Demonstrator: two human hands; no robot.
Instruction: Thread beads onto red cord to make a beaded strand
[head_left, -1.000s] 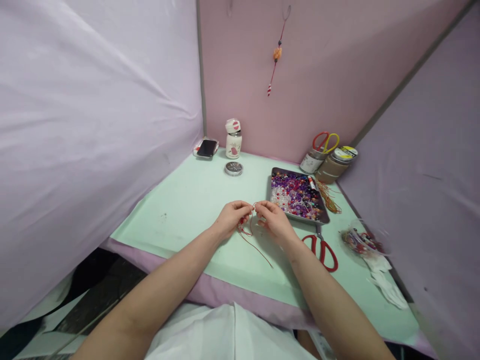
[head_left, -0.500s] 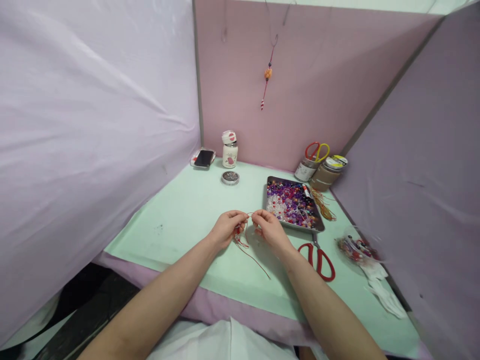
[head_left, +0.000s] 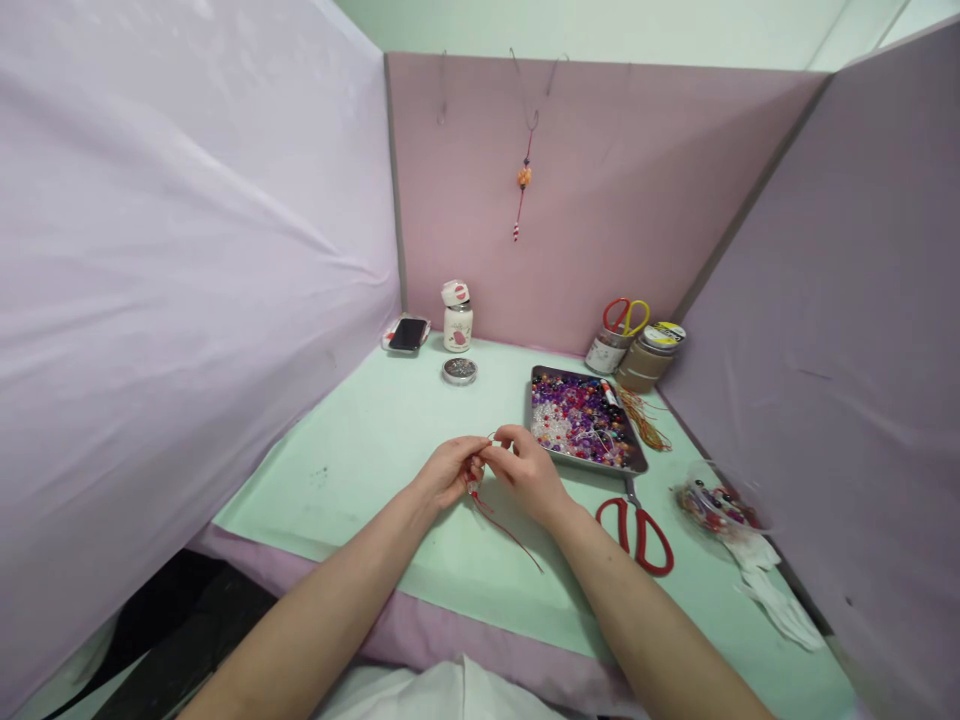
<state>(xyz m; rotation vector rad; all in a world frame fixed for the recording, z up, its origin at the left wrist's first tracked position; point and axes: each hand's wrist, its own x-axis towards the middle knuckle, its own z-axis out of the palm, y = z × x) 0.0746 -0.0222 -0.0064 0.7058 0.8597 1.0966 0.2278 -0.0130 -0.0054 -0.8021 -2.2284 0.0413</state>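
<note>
Where fingers [head_left: 471, 446] meet, red cord [head_left: 516, 540], apparently between.

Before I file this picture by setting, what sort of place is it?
Probably a small beading workspace: a tray of mixed beads sits on the table, red-handled scissors lie at its near edge, and a beaded strand hangs against the pink back panel.

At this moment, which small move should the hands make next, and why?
Perhaps the right hand should pinch the thin strand that seems to show above the left hand, and draw it gently. The right hand is close beside it, while the left hand holds the red cord, with beads by its fingers. Whether the strand is already gripped, I cannot tell.
</note>
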